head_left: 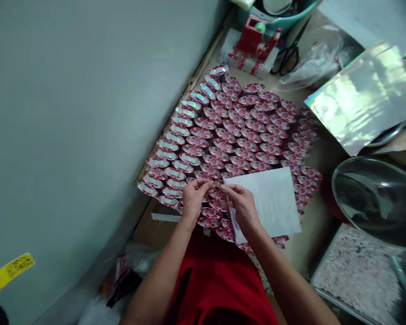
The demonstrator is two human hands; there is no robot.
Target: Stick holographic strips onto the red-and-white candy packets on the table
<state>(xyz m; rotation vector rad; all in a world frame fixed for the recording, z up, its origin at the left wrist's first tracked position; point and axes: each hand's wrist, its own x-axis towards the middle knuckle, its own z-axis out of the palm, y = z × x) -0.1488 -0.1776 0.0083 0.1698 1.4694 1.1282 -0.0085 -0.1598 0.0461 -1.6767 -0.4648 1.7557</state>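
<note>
Both hands meet over rows of small oval-topped pieces (pixel 223 135), patterned red and pink with a round pink centre. Several at the left side carry a shiny pale strip (pixel 167 145) along the top. My left hand (pixel 196 201) is closed in a pinch, fingertips facing the other hand. A small clear strip (pixel 218 184) seems to lie between the two pinches; its exact shape is hard to make out. My right hand (pixel 242 203), also pinching, is partly over a white sheet (pixel 274 203) that rests on the oval pieces.
A wall (pixel 88 90) borders the left side. Behind the rows are a red tape dispenser (pixel 252 38), black scissors (pixel 291 56) and a teal basin (pixel 296 20). At right lie shiny film sheets (pixel 365 99), a dark glossy lid (pixel 375 198) and a tray of pale bits (pixel 358 271).
</note>
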